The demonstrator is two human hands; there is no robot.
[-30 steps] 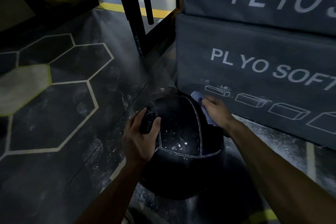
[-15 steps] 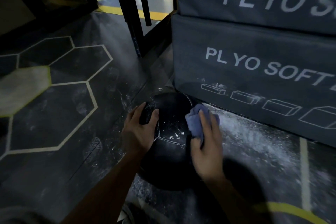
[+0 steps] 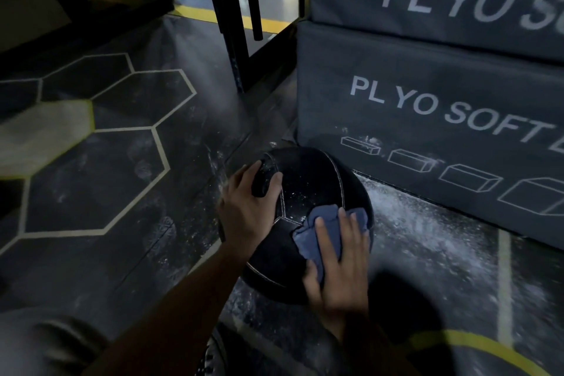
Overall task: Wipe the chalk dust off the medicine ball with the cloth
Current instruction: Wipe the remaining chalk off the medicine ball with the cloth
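Fingers (image 3: 323, 241) of the right hand (image 3: 338, 272) lie flat and slightly spread over a folded blue cloth (image 3: 320, 229), pressing it onto the near right face of the black medicine ball (image 3: 308, 180). The left hand (image 3: 247, 210) cups the ball's left shoulder, thumb on top and fingers wrapped round the far side, steadying it. The ball sits on the dark gym floor (image 3: 122, 192), just beside the lower of two stacked grey plyo boxes (image 3: 427, 94); I cannot tell whether it touches the box.

White specks show on the top panel near the stitched seams, so I would judge the wiping only partly done. To do this stroke well, I think the palm should keep firm, even pressure and drag the cloth along the seams, where dust lodges, while the other hand turns the ball to bring dusty panels up. Refolding to a clean face would stop the chalk smearing back.

There are no open containers here. Loose chalk powder (image 3: 412, 217) lies on the floor to the ball's right, so rolling it that way would likely dirty it again.
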